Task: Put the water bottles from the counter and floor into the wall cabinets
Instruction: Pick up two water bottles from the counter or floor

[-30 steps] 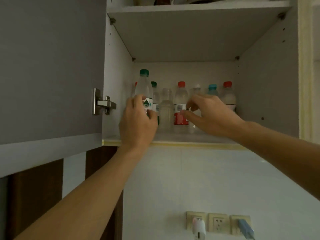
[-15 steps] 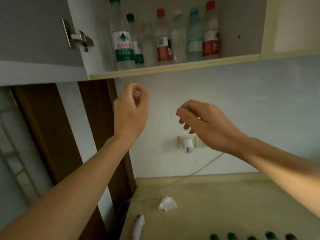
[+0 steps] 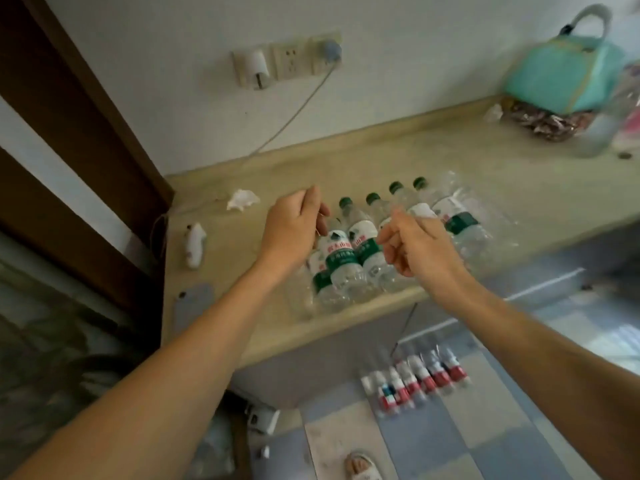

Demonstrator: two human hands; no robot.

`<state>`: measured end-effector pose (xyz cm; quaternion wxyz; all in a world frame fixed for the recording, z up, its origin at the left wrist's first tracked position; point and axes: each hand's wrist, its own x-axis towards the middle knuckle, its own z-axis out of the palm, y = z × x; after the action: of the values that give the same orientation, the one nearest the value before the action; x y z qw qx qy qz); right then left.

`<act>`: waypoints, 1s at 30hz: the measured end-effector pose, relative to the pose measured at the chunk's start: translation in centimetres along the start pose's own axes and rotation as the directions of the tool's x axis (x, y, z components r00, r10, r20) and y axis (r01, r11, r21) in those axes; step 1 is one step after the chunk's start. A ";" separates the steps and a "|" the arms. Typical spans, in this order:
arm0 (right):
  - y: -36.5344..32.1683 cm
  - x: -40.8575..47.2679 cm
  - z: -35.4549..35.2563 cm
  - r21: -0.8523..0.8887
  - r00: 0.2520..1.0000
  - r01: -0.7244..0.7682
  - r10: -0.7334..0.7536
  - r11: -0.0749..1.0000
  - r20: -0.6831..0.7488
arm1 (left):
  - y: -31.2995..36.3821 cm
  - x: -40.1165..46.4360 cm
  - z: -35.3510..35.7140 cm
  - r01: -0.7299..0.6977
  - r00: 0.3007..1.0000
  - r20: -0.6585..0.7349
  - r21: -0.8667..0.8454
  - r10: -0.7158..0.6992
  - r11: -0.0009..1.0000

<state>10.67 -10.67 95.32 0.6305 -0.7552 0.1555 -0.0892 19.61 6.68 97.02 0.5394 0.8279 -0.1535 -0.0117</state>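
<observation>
Green-capped water bottles (image 3: 349, 251) are laid side by side on the counter (image 3: 346, 161), directly beneath both hands. Nothing is held by the left hand (image 3: 294, 230) or the right hand (image 3: 415, 247); their fingers are loosely curled. Red-labelled bottles (image 3: 415, 379) are seen on the floor (image 3: 467, 427), below the right forearm.

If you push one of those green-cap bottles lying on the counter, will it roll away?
Probably it would roll: the green-cap bottles lie on their sides and look round. Packed side by side in torn clear wrap, the neighbours may stop it. They lie near the front edge of the counter, so a loose one might drop off. They look full, so likely heavy for their size.
</observation>
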 end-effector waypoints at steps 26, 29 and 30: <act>62.1 -2.3 -12.3 -0.513 0.839 -0.431 0.538 0.743 0.074 | -45.0 -17.7 42.7 0.529 0.721 0.258 0.394 -0.643 0.752; 70.2 0.0 -11.0 -0.556 0.834 -0.431 0.549 0.711 0.057 | -53.1 -17.3 46.8 0.540 0.726 0.208 0.419 -0.656 0.730; 72.8 0.9 -10.3 -0.574 0.832 -0.429 0.553 0.698 0.051 | -55.8 -17.3 48.0 0.546 0.722 0.199 0.426 -0.663 0.722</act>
<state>-0.83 -31.92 25.82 0.4052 -0.8364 0.3003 0.2147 7.74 -10.72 24.36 0.3200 0.8961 0.0400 -0.3048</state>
